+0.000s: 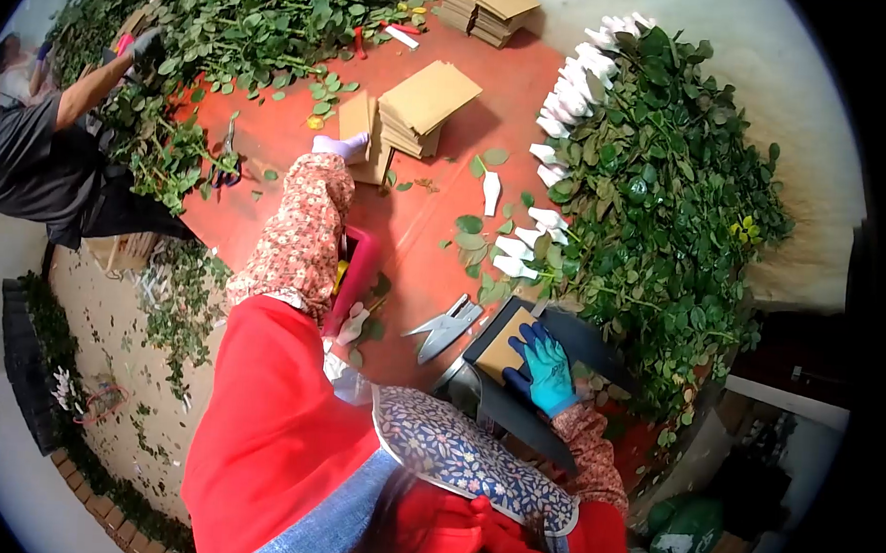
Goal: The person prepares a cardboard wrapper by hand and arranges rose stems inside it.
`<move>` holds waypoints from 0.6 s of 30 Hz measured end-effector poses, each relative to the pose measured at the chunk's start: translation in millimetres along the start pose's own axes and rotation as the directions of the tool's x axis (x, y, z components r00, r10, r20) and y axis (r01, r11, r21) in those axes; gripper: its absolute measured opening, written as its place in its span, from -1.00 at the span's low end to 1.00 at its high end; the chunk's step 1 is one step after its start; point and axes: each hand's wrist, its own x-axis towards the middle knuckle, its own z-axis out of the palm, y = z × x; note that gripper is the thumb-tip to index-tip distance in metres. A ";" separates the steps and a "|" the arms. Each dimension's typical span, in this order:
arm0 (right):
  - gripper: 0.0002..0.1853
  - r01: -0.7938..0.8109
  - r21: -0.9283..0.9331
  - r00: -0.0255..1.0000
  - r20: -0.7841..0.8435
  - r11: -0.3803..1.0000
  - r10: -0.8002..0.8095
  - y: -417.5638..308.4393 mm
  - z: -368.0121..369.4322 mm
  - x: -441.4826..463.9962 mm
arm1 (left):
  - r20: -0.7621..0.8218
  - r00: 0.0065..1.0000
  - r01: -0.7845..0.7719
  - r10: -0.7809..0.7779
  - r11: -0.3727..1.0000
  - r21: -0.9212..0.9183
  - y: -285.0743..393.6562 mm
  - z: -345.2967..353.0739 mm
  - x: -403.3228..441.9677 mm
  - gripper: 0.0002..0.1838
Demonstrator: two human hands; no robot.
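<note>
Broadly, a red table (427,241) carries heaped leafy stems (659,178), white-wrapped heads (573,88) roughly aligned, perhaps for easy picking. A black holder (521,421) sits close to the body; inside, the right hand (548,370) spreads open, ungripping, over a cardboard sheet (505,345), likely steadying it. The left hand (340,147) meets upright cardboard pieces (355,117), grip hidden. A stapler (447,329) lies handily between.

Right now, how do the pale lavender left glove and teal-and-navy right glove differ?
The left glove is one pale colour; the right glove is two-toned. The left glove reaches across the red tabletop; the right glove lies spread close to the body. Both are at brown cardboard.
</note>
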 end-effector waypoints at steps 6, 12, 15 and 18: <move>-0.44 -0.032 0.016 0.999 -0.003 0.999 0.032 -0.3 4.6 -1.1 | -0.015 0.995 -0.090 0.094 0.980 0.177 -9.4 10.5 14.0 0.00; -0.46 -0.037 0.035 0.999 -0.018 0.999 0.037 -3.6 3.6 -2.5 | 0.026 0.981 -0.190 0.193 0.919 0.346 20.5 -2.3 -26.2 -0.14; -0.46 -0.033 0.030 0.999 -0.019 0.999 0.033 -1.6 6.2 -2.0 | 0.179 0.951 -0.284 0.251 0.939 0.193 16.4 2.2 -18.1 -0.15; -0.46 -0.032 0.026 0.999 -0.020 0.999 0.033 -1.5 5.8 -1.8 | 0.179 0.950 -0.294 0.254 0.922 0.253 22.4 9.7 -15.6 -0.26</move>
